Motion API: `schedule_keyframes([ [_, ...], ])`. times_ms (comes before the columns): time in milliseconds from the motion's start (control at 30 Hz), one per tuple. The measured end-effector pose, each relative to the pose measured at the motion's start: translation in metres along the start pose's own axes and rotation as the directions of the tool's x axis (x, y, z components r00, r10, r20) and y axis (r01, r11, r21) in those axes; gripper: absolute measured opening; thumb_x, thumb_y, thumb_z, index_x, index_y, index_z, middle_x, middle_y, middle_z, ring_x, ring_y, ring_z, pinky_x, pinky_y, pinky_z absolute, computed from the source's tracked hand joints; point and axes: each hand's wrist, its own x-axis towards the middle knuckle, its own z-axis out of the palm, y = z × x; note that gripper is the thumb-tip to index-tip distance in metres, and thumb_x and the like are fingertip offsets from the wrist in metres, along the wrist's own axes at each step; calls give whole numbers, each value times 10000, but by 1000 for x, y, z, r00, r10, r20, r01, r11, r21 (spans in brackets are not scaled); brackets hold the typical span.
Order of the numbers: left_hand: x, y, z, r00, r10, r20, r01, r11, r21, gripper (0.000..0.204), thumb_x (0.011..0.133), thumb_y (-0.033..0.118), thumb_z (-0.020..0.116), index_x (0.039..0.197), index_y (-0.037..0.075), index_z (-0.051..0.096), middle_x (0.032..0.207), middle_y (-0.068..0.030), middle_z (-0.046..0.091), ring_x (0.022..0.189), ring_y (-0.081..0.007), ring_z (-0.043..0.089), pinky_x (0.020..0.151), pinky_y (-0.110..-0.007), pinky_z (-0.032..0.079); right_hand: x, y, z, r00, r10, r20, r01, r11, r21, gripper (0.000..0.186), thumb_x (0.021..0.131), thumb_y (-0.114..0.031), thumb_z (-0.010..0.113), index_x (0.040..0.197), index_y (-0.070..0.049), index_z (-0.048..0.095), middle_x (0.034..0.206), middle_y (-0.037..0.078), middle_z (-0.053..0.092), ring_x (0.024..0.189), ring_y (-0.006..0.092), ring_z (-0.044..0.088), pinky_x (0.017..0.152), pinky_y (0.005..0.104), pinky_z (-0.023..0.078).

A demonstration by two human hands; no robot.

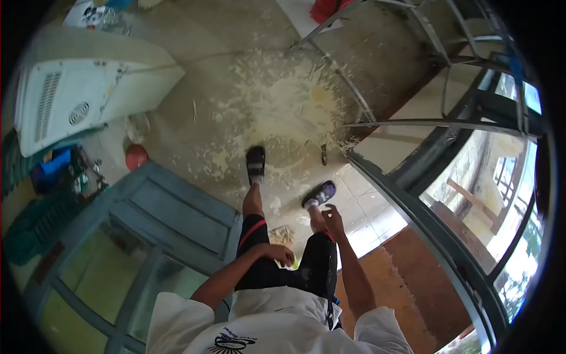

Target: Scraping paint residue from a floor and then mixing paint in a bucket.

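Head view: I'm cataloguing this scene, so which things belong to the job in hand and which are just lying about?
At the hands:
small yellow-green thing by the left hand, grip unclear
right hand, nothing visible in it

Lying away from the hands:
scattered pale scraps
red round object
white vented casing

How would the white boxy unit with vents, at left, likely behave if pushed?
The white boxy unit is probably fairly heavy, given its bulk. Its flat sides suggest sliding or tipping rather than rolling. The casing looks hard, so it likely won't flex much.
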Motion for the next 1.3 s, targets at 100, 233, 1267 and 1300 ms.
schedule_keyframes([
  [100,41,22,-84,791,553,-262,-605,771,-198,332,833,244,533,1110,61,523,1013,-47,577,940,-152,559,758,-284,438,86,23,-17,936,-60,-347,77,996,34,507,787,-123,581,1232,-80,341,877,138,601,674,238,623,572,350,492],
  [233,95,9,-160,106,429,-897,-473,815,334,254,854,195,506,1020,8,556,920,-77,590,822,-162,584,719,-277,472,119,118,-2,916,-103,-387,113,994,4,477,776,-67,578,1199,-67,357,991,152,562,666,225,615,583,334,488],
  [1267,351,-20,-453,614,262,-745,-560,809,-176,496,871,459,498,924,-20,614,782,-75,657,671,-129,626,601,-230,492,375,161,218,989,84,-118,-11,855,518,367,888,-283,506,1149,-28,472,593,93,530,511,145,507,491,306,408],
  [1300,349,-23,-455,601,291,-745,-577,803,-152,495,871,454,499,920,-26,612,770,-84,655,673,-137,629,599,-237,494,376,152,218,989,96,-116,-13,824,567,372,889,-287,502,1145,-19,474,578,78,512,499,137,491,478,299,396],
])
